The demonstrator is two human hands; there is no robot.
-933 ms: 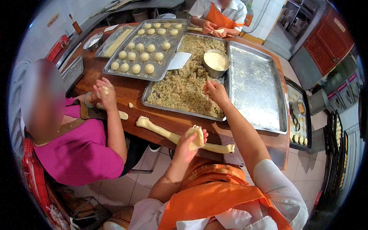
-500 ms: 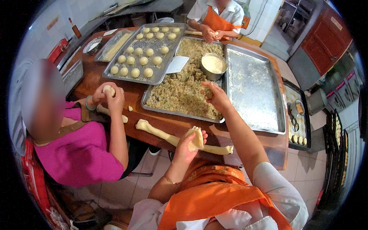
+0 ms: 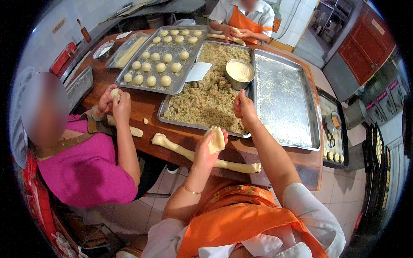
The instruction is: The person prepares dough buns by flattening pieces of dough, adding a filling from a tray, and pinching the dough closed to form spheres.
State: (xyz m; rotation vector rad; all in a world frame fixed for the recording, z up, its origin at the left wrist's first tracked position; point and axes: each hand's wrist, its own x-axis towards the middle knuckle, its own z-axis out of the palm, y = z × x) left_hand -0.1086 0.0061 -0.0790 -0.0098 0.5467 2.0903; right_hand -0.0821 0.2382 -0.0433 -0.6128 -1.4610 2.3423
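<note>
A flattened piece of dough (image 3: 217, 141) rests cupped in my left hand (image 3: 204, 154), its rim raised along the fingers. My right hand (image 3: 245, 109) hovers at the right side of the crumbly filling (image 3: 202, 109), fingers curled and pressed together; whatever they may hold is hidden. That filling lies spread in a shallow metal tray (image 3: 202, 127). Below my left hand, a long rope of dough (image 3: 178, 149) runs along the table's near edge. A metal bowl of pale crumbs or powder (image 3: 239, 71) stands on the filling beyond my right hand.
At the left, a co-worker's hands (image 3: 115, 102) shape a dough ball. Another person's hands (image 3: 238, 35) work dough across the table. Dough balls fill much of a tray (image 3: 172, 88); a white scraper (image 3: 198, 72) sits beside it. A crumb-dusted tray (image 3: 284, 99) lies right.
My right hand's spread fingers have closed as it moved slightly down and right. My left hand has risen slightly and shifted left with the dough. The left co-worker's hands have moved left.
</note>
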